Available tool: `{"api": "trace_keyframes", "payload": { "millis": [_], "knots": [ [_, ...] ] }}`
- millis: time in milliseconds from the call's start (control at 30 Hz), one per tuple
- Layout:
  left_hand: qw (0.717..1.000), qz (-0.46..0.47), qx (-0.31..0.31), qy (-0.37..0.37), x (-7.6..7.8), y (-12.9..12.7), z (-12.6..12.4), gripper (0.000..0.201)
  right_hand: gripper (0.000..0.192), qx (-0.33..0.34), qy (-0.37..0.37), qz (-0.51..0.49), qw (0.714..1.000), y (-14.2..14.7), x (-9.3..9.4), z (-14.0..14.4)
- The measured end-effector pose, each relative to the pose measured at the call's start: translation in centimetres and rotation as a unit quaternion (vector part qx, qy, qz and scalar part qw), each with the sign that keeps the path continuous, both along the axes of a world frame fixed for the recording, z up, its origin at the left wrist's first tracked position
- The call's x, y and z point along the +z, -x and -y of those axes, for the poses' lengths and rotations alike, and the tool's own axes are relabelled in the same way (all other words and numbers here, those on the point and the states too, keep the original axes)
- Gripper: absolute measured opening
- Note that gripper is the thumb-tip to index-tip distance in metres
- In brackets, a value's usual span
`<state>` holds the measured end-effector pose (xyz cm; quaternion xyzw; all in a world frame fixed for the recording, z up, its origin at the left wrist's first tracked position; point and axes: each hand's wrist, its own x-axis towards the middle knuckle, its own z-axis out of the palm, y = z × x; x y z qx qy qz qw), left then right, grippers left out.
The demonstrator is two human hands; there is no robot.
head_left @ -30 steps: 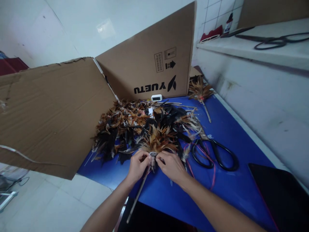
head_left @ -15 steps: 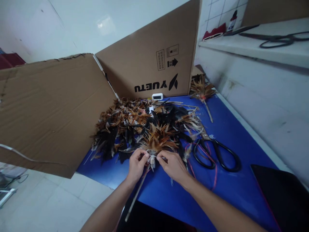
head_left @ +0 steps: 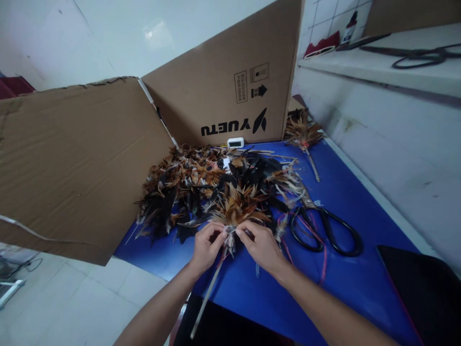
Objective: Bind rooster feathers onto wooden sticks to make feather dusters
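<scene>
The feather duster (head_left: 230, 211) sits slightly higher in view than a moment ago, near the blue table's (head_left: 345, 192) front edge. Its stick runs down-left toward the person, plume fanning away (brown, tan-tipped). Left hand (head_left: 206, 246) and right hand (head_left: 262, 246) pinch its bound neck, knuckles up, beside black scissors (head_left: 326, 228).

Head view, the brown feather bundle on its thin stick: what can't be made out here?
- Binding point of the brown feather bundle: covered by left hand and right hand.
- Thin stick: lower end runs off the blue table edge.
- Small white device: display too small to read.
- Black-handled scissors: blades hidden under feathers.
</scene>
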<state>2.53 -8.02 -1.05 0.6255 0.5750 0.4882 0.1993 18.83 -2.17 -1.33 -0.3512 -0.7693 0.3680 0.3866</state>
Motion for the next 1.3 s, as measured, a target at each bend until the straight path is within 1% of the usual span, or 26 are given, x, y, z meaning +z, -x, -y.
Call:
{"api": "trace_keyframes", "payload": {
  "millis": [300, 367, 467, 567, 767, 867, 933, 1000, 1133, 1233, 1300],
  "knots": [
    [0.995, -0.071, -0.061, -0.025, 0.3, 0.0, 0.2, 0.01, 0.019, 0.035, 0.074, -0.037, 0.996, 0.4, -0.1, 0.0],
    [0.994, -0.077, -0.072, -0.024, 0.3, 0.1, 0.2, 0.01, 0.018, 0.041, 0.067, -0.048, 0.996, 0.5, 0.0, 0.0],
    [0.994, -0.078, -0.078, -0.014, 0.3, 0.0, 0.2, 0.01, 0.019, 0.052, 0.037, -0.068, 0.996, 0.6, 0.2, 0.0],
    [0.995, -0.062, -0.075, 0.011, 0.3, 0.0, 0.1, 0.01, 0.021, 0.059, 0.016, -0.066, 0.996, 0.7, 0.4, 0.1],
    [0.996, 0.011, -0.068, 0.063, 0.0, -0.1, -0.3, 0.013, 0.022, 0.053, -0.012, -0.048, 0.997, 0.9, 0.2, 0.3],
    [0.996, 0.023, -0.065, 0.056, -0.1, -0.4, -0.4, 0.011, 0.014, 0.02, -0.004, -0.055, 0.998, 0.8, 0.0, 0.3],
    [0.997, 0.018, -0.059, 0.045, 0.0, -0.6, -0.3, 0.01, 0.009, -0.019, 0.002, -0.055, 0.998, 0.7, 0.0, 0.4],
    [0.998, 0.006, -0.049, 0.033, 0.1, -0.8, -0.3, 0.01, 0.007, -0.031, -0.01, -0.036, 0.999, 0.5, 0.1, 0.6],
    [0.999, -0.034, -0.035, 0.02, 0.2, -1.2, 0.1, 0.012, 0.008, -0.003, -0.03, 0.008, 1.0, 0.6, 0.2, 1.0],
    [0.998, -0.059, -0.025, 0.023, 0.3, -1.5, 0.2, 0.015, 0.007, 0.01, -0.031, -0.002, 0.999, 0.7, 0.2, 1.1],
    [0.998, -0.065, -0.016, 0.019, 0.3, -1.6, 0.1, 0.015, 0.013, 0.026, -0.033, -0.015, 0.999, 0.6, 0.2, 1.0]
  ]
}}
